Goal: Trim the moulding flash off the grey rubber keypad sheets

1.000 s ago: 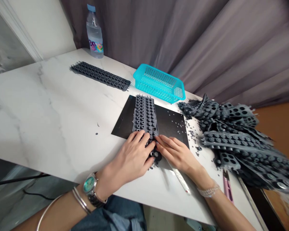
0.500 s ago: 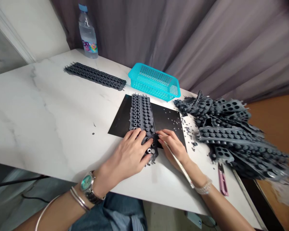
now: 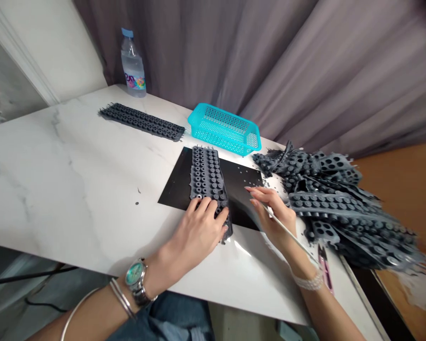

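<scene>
A dark grey moulded rubber strip (image 3: 206, 173), with rows of round ring-like bumps, lies lengthwise over a black sheet (image 3: 173, 187). My left hand (image 3: 200, 227) holds down its near end, fingers curled on the bumps and thumb by the right edge. To the right, apart from the strip, my right hand (image 3: 275, 210) pinches a thin white stick-like tool (image 3: 294, 236) that runs back past the wrist. The tool's tip is not clear. Small round grey bits are scattered on the sheet's right side and the table there.
Another rubber strip (image 3: 142, 122) lies at the back left, near a water bottle (image 3: 134, 71). A turquoise basket (image 3: 223, 130) stands behind the sheet. On the right is a heap of rubber strips (image 3: 337, 203), with pink-handled thread snips (image 3: 324, 270) in front. A grey curtain (image 3: 216, 52) hangs behind.
My right hand has moved right, away from the strip, with the white tool still in it. My left hand stays on the strip's near end. The camera view has shifted slightly.
</scene>
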Tool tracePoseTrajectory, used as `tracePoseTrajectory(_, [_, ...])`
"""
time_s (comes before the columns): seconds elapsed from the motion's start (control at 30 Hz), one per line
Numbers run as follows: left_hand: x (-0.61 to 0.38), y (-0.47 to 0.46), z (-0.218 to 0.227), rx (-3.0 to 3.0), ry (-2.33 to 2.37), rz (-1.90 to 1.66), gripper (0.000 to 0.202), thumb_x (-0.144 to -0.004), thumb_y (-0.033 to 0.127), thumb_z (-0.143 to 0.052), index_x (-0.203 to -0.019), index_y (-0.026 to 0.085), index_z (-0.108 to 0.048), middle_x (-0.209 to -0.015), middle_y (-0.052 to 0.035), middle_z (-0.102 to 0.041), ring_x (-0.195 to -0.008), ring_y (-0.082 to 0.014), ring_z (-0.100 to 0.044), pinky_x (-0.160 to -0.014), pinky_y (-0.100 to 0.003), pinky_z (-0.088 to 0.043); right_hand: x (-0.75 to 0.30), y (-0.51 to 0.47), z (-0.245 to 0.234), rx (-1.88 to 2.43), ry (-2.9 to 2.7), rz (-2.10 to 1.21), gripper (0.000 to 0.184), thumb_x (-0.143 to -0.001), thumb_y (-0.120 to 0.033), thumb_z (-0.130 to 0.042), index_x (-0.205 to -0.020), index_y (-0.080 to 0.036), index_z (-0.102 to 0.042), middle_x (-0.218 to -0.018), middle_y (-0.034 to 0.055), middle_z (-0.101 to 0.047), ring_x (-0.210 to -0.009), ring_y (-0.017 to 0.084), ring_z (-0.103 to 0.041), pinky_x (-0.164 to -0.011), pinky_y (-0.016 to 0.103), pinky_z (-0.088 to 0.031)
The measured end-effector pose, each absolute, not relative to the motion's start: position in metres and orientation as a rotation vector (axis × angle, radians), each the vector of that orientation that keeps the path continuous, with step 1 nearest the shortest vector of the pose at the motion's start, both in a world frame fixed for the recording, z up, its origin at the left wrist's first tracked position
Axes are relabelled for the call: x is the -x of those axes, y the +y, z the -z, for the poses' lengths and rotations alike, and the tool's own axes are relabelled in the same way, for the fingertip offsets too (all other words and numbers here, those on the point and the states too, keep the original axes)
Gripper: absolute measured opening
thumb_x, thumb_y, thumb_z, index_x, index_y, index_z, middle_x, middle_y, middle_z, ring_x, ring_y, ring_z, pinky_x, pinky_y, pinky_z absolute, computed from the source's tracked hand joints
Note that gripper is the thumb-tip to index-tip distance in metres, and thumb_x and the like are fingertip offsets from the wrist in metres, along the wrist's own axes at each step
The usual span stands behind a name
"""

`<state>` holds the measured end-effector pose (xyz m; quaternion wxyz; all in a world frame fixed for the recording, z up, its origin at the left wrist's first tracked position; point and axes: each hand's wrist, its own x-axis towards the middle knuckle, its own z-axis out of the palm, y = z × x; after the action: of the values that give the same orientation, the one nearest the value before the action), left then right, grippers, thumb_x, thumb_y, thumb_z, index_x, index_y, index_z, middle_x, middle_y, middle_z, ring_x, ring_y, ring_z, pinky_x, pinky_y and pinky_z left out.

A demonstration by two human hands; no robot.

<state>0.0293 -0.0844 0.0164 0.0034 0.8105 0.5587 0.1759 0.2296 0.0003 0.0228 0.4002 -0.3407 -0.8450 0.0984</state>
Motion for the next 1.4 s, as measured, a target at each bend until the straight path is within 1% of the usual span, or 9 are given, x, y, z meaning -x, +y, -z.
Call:
tracePoseTrajectory(0.13, [-0.047, -0.07, -0.025, -2.389, 1.829, -0.522, 0.03, -0.099, 0.027, -0.04, -0.119, 0.018, -0.061, -0.094, -0.0084, -0.062, -0.096, -0.0265, -0.056, -0.082, -0.042, -0.048, -0.236, 0.005, -0.029, 0.922, -2.073, -0.164, 0.013, -0.093, -0.019, -0.057, -0.105, -0.024, -0.062, -0.111, 0.0062, -0.068, -0.099, 0.017, -0.068, -0.085, 0.028, -0.055])
tracePoseTrajectory(0.23, [-0.047, -0.053, -0.03, -2.386, 1.777, -0.484, 0.028, -0.096, 0.017, -0.041, -0.116, 0.018, -0.061, -0.095, -0.0086, -0.059, -0.095, -0.0251, -0.053, -0.08, -0.039, -0.047, -0.241, 0.009, -0.032, 0.958, -2.012, -0.139, 0.012, -0.094, -0.022, -0.057, -0.104, -0.024, -0.062, -0.11, 0.0056, -0.069, -0.098, 0.017, -0.068, -0.087, 0.031, -0.055])
tracePoseTrajectory(0.43, [-0.024, -0.018, -0.035, -2.487, 1.53, -0.397, 0.018, -0.091, 0.018, -0.048, -0.104, 0.019, -0.061, -0.108, -0.0085, -0.049, -0.104, -0.0254, -0.046, -0.088, -0.04, -0.044, -0.247, 0.015, -0.035, 0.966, -1.999, -0.114, 0.011, -0.095, -0.023, -0.056, -0.103, -0.025, -0.062, -0.11, 0.0048, -0.068, -0.1, 0.017, -0.067, -0.088, 0.031, -0.054])
tracePoseTrajectory(0.63, [-0.029, 0.01, -0.03, -2.482, 1.458, -0.419, 0.002, -0.089, 0.02, -0.056, -0.091, 0.02, -0.055, -0.108, -0.0059, -0.049, -0.109, -0.0246, -0.046, -0.096, -0.043, -0.04, -0.252, 0.02, -0.035, 0.994, -1.969, -0.115, 0.011, -0.095, -0.025, -0.055, -0.104, -0.025, -0.062, -0.11, 0.0053, -0.067, -0.1, 0.018, -0.066, -0.086, 0.031, -0.053])
tracePoseTrajectory(0.8, [-0.055, 0.028, -0.026, -2.38, 1.597, -0.589, 0.012, -0.096, 0.028, -0.047, -0.104, 0.02, -0.053, -0.111, -0.0083, -0.051, -0.11, -0.0244, -0.049, -0.095, -0.043, -0.044, -0.254, 0.022, -0.035, 1.018, -1.987, -0.092, 0.009, -0.096, -0.026, -0.054, -0.101, -0.024, -0.061, -0.108, 0.0062, -0.068, -0.1, 0.019, -0.066, -0.087, 0.033, -0.054])
tracePoseTrajectory(0.93, [-0.055, 0.018, -0.024, -2.51, 1.526, -0.668, 0.022, -0.096, 0.027, -0.047, -0.116, 0.017, -0.052, -0.118, -0.0106, -0.055, -0.118, -0.0242, -0.05, -0.105, -0.043, -0.04, -0.253, 0.024, -0.031, 0.99, -2.147, -0.053, 0.011, -0.096, -0.026, -0.053, -0.101, -0.022, -0.063, -0.108, 0.0089, -0.067, -0.099, 0.02, -0.067, -0.086, 0.034, -0.057])
tracePoseTrajectory(1.03, [-0.042, -0.004, -0.015, -2.743, 1.362, -0.599, 0.023, -0.097, 0.023, -0.045, -0.115, 0.015, -0.056, -0.119, -0.0113, -0.06, -0.118, -0.0242, -0.053, -0.103, -0.041, -0.042, -0.252, 0.025, -0.024, 0.915, -2.332, -0.038, 0.015, -0.097, -0.026, -0.051, -0.105, -0.021, -0.063, -0.107, 0.0105, -0.066, -0.097, 0.019, -0.068, -0.083, 0.033, -0.058])
tracePoseTrajectory(1.17, [-0.035, -0.024, -0.007, -2.845, 1.427, -0.499, 0.037, -0.097, 0.022, -0.042, -0.13, 0.01, -0.052, -0.126, -0.015, -0.059, -0.123, -0.0272, -0.051, -0.105, -0.043, -0.04, -0.247, 0.026, -0.011, 0.789, -2.439, -0.006, 0.015, -0.097, -0.027, -0.052, -0.103, -0.02, -0.064, -0.102, 0.0101, -0.069, -0.094, 0.019, -0.069, -0.081, 0.032, -0.06])
tracePoseTrajectory(1.4, [-0.041, -0.022, -0.01, -2.81, 1.41, -0.443, 0.037, -0.097, 0.023, -0.038, -0.127, 0.01, -0.056, -0.129, -0.0138, -0.058, -0.12, -0.0281, -0.05, -0.102, -0.044, -0.04, -0.247, 0.026, -0.002, 0.724, -2.49, 0.107, 0.012, -0.095, -0.021, -0.055, -0.103, -0.021, -0.064, -0.107, 0.0084, -0.071, -0.1, 0.02, -0.067, -0.081, 0.033, -0.061])
